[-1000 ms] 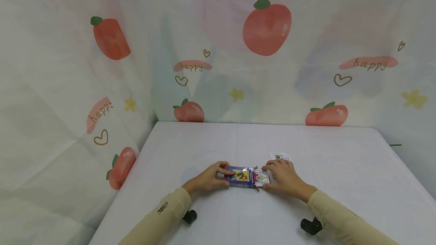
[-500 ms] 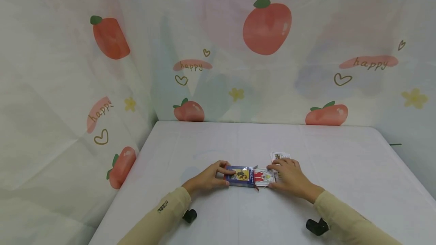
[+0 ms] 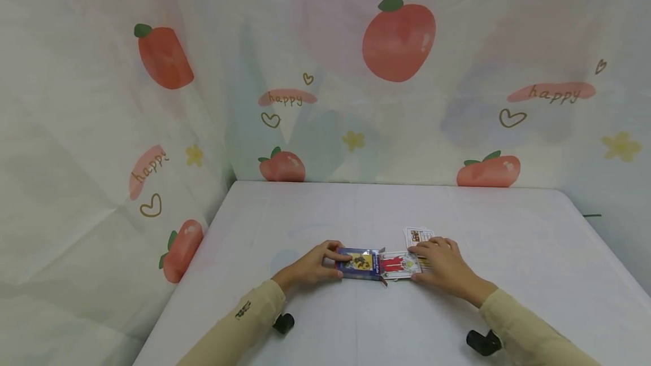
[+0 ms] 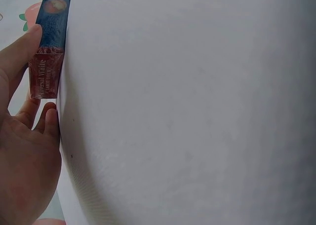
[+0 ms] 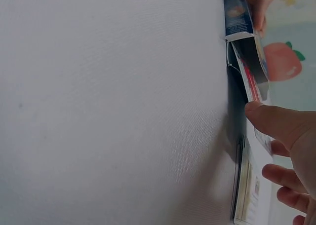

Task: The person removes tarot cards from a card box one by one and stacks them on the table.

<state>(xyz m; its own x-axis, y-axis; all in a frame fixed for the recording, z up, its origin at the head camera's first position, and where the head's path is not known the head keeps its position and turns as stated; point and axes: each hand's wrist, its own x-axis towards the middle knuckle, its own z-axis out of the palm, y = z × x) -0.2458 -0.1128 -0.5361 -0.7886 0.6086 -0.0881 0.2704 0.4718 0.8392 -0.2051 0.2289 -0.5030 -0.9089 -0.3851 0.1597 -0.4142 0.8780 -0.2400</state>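
Note:
In the head view, a blue tarot card box (image 3: 360,263) lies on the white table, its flap end to the right. My left hand (image 3: 311,266) grips its left end between thumb and fingers; the left wrist view shows the red end panel (image 4: 46,76) lettered "Universal Waite". Tarot cards (image 3: 399,265) with a red figure stick out of the box's right end. My right hand (image 3: 451,269) pinches their outer end. The right wrist view shows the thumb (image 5: 264,117) on the cards, tilted inside the box mouth. Beneath and behind that hand lie other cards (image 3: 417,235).
The white tablecloth (image 3: 305,213) spreads around both hands. Black wrist-worn pieces hang under the left sleeve (image 3: 264,298) and right sleeve (image 3: 519,321). A printed fabric backdrop (image 3: 325,100) stands behind the table and along its left side.
My right hand has moved right, drawing the tarot cards further out of the box, so more of the red figure shows. The left hand and box have stayed in place.

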